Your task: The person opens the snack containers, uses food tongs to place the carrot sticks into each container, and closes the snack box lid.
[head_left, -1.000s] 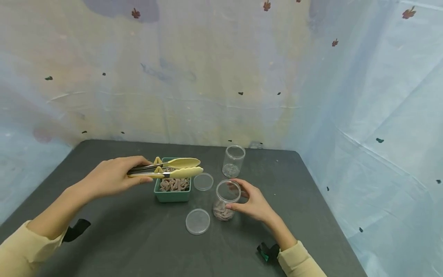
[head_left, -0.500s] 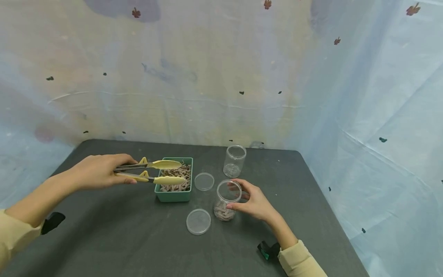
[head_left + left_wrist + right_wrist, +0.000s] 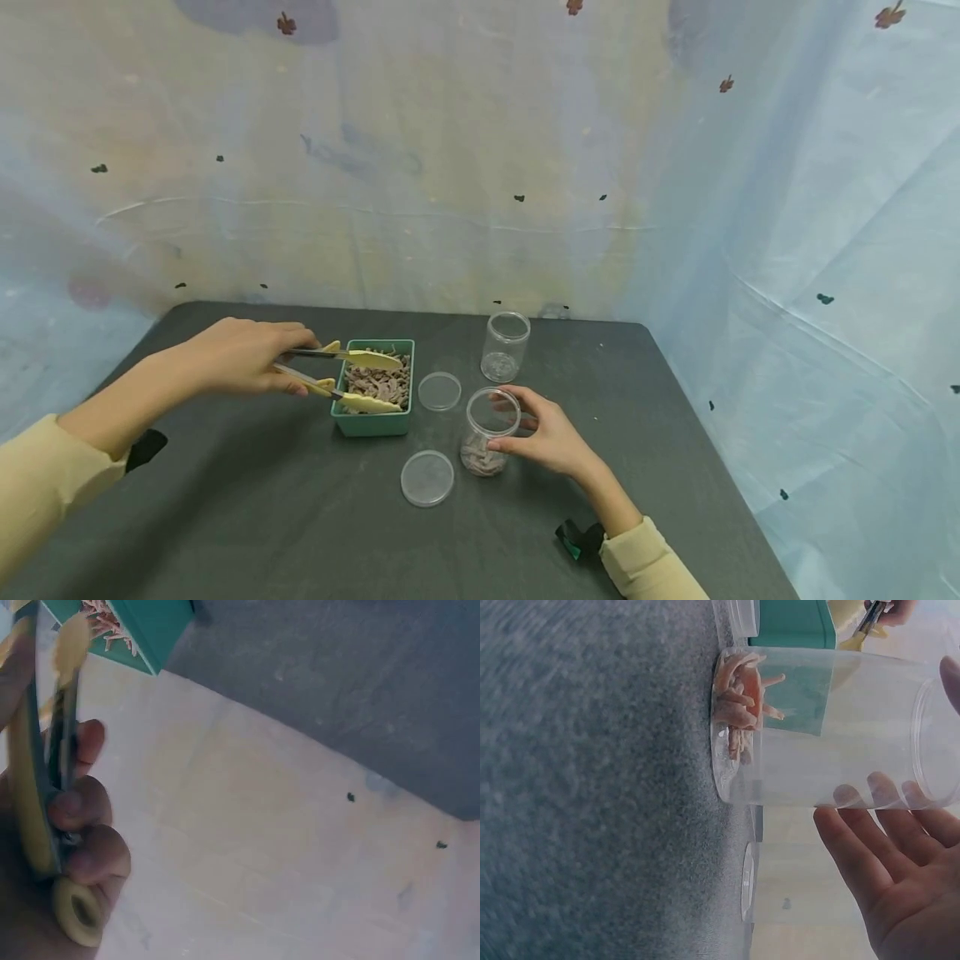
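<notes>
Tongs (image 3: 367, 359) are gripped by the left hand (image 3: 247, 354); toward four o'clock, a seemingly light jar (image 3: 482, 440) is sensibly clasped round its wall by the right hand (image 3: 549, 433).

One table (image 3: 322, 533) held pairs and singles
There were two jars, a near jar (image 3: 478, 433) and a far jar (image 3: 505, 347); two lids, a near lid (image 3: 427, 478) and a far lid (image 3: 439, 392); one tub (image 3: 372, 425); one pair of tongs (image 3: 373, 360); and two hands, a left hand (image 3: 243, 354) and a right hand (image 3: 551, 437).
</notes>
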The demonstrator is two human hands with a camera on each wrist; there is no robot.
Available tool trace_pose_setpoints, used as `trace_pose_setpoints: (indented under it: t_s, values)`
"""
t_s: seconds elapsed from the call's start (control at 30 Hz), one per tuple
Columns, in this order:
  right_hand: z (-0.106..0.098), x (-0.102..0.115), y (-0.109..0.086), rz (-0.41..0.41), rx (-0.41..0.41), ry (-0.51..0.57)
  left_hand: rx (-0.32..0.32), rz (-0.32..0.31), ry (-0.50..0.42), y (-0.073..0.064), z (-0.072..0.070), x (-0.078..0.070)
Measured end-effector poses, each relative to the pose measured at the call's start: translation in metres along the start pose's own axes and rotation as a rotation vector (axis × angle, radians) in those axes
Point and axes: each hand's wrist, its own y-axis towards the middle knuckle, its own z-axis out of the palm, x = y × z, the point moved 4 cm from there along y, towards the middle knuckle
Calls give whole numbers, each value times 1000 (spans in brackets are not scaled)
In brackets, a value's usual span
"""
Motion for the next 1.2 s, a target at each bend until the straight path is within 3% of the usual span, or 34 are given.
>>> trace_pose_setpoints:
  t_s: [0.23, 0.43, 0.73, 1.2]
  values:
    - [0, 0, 0, -6, 2, 5, 83, 24, 25, 18, 5, -4]
    - [0, 1, 0, -4, 1, -4, 99, 8, 20, 23, 6, -4]
    - [0, -2, 0, 1, 2, 2, 96, -17, -23, 20, 12, 4]
    - [0, 0, 0, 11, -1, 3, 25, -100, -93, 4, 20, 15]
